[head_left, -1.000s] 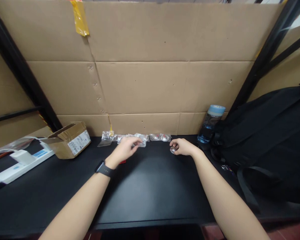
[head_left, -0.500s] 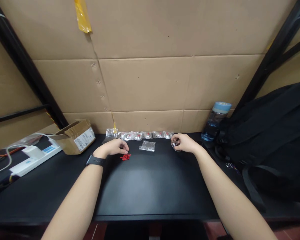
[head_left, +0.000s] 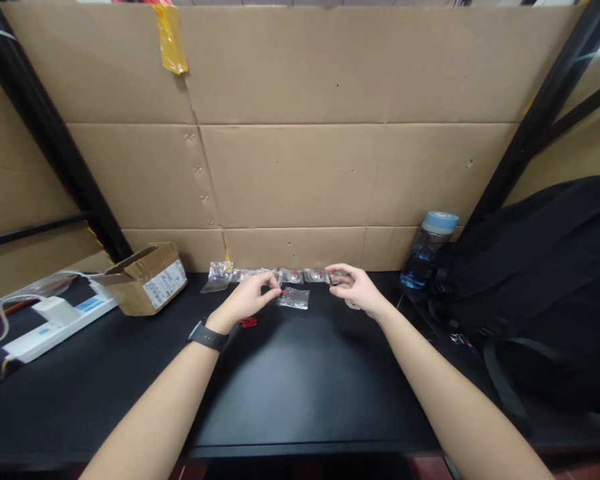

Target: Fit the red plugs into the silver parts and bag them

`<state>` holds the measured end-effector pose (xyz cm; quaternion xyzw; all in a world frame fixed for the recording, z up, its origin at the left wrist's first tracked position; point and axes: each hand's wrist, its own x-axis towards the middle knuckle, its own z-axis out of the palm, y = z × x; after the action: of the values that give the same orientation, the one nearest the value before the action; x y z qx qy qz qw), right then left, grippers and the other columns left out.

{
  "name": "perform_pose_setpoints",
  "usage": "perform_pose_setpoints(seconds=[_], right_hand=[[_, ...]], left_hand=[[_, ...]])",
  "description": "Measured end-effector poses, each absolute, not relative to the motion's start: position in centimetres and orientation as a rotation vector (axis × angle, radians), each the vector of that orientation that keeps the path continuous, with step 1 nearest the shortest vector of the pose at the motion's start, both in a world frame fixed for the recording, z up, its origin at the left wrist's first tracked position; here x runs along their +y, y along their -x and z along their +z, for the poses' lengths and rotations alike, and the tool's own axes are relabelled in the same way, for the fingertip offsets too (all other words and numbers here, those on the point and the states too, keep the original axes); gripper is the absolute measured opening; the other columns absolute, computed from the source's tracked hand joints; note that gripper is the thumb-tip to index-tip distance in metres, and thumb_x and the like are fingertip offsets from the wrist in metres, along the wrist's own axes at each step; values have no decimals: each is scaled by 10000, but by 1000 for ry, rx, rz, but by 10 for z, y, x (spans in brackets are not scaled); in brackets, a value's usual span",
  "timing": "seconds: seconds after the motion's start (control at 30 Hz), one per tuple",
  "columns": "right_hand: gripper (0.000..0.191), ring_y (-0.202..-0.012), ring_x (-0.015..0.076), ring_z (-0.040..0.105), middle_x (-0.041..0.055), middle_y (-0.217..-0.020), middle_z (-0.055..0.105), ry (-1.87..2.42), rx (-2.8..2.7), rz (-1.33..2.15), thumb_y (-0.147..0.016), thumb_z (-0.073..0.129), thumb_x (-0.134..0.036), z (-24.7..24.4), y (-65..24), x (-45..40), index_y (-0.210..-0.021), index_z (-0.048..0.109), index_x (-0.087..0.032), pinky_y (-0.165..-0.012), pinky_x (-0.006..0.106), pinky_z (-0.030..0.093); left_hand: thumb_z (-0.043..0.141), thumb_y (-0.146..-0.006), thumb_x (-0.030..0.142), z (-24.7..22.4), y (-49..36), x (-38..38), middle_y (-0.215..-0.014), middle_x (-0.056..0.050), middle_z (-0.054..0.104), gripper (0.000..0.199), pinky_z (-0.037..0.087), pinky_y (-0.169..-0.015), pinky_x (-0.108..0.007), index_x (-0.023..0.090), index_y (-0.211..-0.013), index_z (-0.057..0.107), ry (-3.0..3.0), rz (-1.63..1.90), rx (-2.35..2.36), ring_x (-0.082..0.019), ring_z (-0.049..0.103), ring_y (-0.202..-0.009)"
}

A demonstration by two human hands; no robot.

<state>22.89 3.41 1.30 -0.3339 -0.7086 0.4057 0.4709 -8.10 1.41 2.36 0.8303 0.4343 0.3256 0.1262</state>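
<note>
My left hand (head_left: 254,293) pinches a small red cord (head_left: 283,292) at the left edge of a clear plastic bag (head_left: 296,299) lying on the black table (head_left: 300,393). Other red cords (head_left: 248,322) lie below that hand, partly behind the wrist. To the right, my right hand (head_left: 354,288) has thumb and fingers apart, with nothing visible gripped between them. A round shiny item (head_left: 351,305) lies under its palm, mostly hidden. Behind the hands runs a row of bagged round metal pieces with red parts (head_left: 316,275).
An open cardboard box (head_left: 153,283) and a white power strip (head_left: 63,327) are at the left. A bottle with a blue lid (head_left: 427,250) and a black backpack (head_left: 545,287) stand at the right. Another clear bag (head_left: 217,276) lies back left. Cardboard (head_left: 285,173) walls the rear.
My left hand has moved right to the clear bag with a red cord. My right hand has released the round shiny item and shifted slightly left, fingers apart. The view has tilted up slightly.
</note>
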Motion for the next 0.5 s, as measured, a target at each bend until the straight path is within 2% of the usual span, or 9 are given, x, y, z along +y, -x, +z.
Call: perform_pose_setpoints(seconds=[0.07,0.17,0.33,0.5], right_hand=[[472,-992,212,684,59,-1054,731,693,-1542,1283,-704,800,-208,12,-218,29,-1164,696,-232,-881,352,530],[459,-998,210,693,70,-1098,735,570,-1393,1480,-680,841,-185,12,-207,23,-1122,724,-225,-915,359,524],[497,-1017,198,682,68,-1212,699,511,-1397,1519,-653,862,-138,10,-200,20,-1122,729,-235,-967,367,514],[491,-1050,210,673,63,-1213,697,514,-1429,1529,-651,869,-146,6,-197,17,-1112,728,-239,-991,386,510]], left_hand=[[630,-903,371,24,65,8,-857,-17,717,200,467,-795,-293,207,-788,625,-2348,1122,1227,-187,651,-802],[677,-887,344,22,45,0,-812,-14,717,189,477,-810,-305,201,-769,643,-2273,1270,1136,-184,656,-790],[707,-867,256,21,28,-11,-819,-19,732,127,493,-822,-315,204,-755,678,-2217,1368,1036,-186,669,-810],[741,-836,227,17,23,-14,-815,-6,744,117,497,-846,-321,207,-736,684,-2194,1367,1046,-182,686,-804]])
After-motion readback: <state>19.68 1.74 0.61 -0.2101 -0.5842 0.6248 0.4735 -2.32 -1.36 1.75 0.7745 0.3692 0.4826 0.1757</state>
